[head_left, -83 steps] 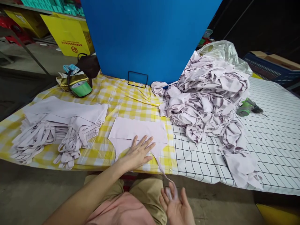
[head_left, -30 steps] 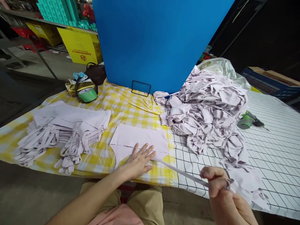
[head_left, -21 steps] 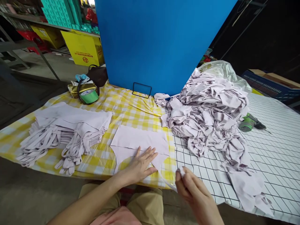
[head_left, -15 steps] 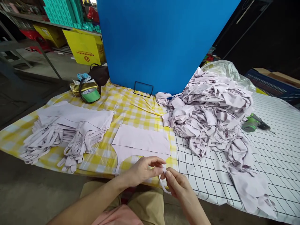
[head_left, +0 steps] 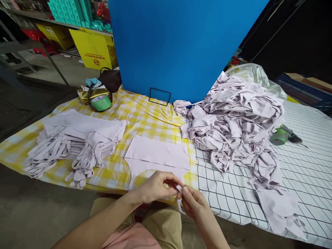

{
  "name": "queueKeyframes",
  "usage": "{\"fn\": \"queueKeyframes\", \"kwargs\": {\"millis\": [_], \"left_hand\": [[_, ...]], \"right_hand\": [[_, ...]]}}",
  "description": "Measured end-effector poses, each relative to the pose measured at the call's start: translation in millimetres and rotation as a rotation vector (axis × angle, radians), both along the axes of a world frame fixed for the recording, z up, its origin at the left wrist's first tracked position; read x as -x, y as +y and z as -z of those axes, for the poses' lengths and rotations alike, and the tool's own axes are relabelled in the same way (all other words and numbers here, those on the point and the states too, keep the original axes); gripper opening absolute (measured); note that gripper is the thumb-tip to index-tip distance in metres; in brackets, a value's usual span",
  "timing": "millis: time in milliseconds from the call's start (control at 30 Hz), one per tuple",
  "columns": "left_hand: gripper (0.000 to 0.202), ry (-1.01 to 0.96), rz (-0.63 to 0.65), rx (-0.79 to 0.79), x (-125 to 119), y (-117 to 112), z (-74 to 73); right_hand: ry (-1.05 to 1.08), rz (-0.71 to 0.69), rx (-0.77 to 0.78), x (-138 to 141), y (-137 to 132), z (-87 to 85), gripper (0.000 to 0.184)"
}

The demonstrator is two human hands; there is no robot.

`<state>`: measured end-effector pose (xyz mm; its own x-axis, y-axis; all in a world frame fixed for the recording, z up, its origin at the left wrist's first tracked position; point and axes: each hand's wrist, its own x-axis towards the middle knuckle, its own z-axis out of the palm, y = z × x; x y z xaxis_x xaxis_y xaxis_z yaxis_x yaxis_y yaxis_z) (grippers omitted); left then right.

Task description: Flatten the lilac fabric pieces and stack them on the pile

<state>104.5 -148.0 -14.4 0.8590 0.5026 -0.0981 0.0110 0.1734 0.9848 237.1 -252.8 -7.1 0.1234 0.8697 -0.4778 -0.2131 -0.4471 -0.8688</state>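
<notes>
A pale lilac fabric piece (head_left: 158,154) lies flat at the table's near edge, its lower side cut in a curve. At its right corner, a narrow fabric strap (head_left: 180,206) hangs in a loop below my hands. My left hand (head_left: 160,186) pinches the strap's end between thumb and fingers, palm turned down. Close against it, my right hand (head_left: 193,200) grips the same strap with thumb and forefinger. The fingertips of both hands nearly meet, and the fingers hide part of the strap.
To the left sits a neat stack of lilac pieces (head_left: 83,128) with dangling straps. A crumpled heap of similar fabric (head_left: 233,121) fills the right. A blue board (head_left: 176,48) stands behind. Green tape (head_left: 101,103) and a green power drill (head_left: 281,135) lie on the table.
My fingertips have drawn closer together, and more of the strap's end shows between them. The fabric piece stays flat. The view has shifted slightly.
</notes>
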Motion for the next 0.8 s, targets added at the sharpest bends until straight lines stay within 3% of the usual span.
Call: {"fn": "queueKeyframes", "kwargs": {"millis": [300, 500, 600, 800], "left_hand": [[0.021, 0.016, 0.007, -0.052, -2.8, -4.1, 4.4], [0.017, -0.018, 0.018, -0.008, -3.6, -6.4, 6.8], [0.014, 0.046, -0.006, -0.221, -1.7, -6.9, 5.2], [0.024, 0.106, -0.099, -0.97, 1.5, -8.2, 15.8]], "right_hand": [[0.249, 0.095, 0.02, 0.0, -3.4, 7.0, 0.041], [0.341, 0.129, 0.022, 3.6, -3.7, 10.6, 0.039], [0.377, 0.127, 0.019, 5.2, -3.5, 9.3, 0.037], [0.395, 0.152, 0.058, 6.9, -4.0, 7.5, 0.035]]}}
